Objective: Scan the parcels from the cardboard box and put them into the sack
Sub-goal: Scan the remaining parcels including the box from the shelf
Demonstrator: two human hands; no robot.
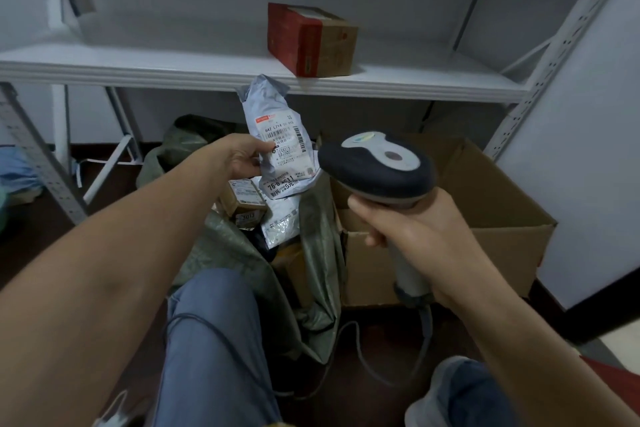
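Observation:
My left hand (242, 158) pinches a grey plastic mailer parcel (277, 135) by its left edge and holds it upright, label towards me, above the sack. My right hand (412, 229) grips the handle of a grey and dark barcode scanner (377, 166), whose head sits just right of the parcel. Below the parcel the olive green woven sack (318, 246) lies open with several parcels (263, 211) inside. The brown cardboard box (485, 204) stands open to the right of the sack, behind the scanner; its inside is mostly hidden.
A white metal shelf (173, 62) runs across at the back, with a red and brown carton (310, 40) on it. Slotted shelf uprights (540, 80) stand at both sides. The scanner cable (363, 350) trails over the dark floor between my knees (214, 340).

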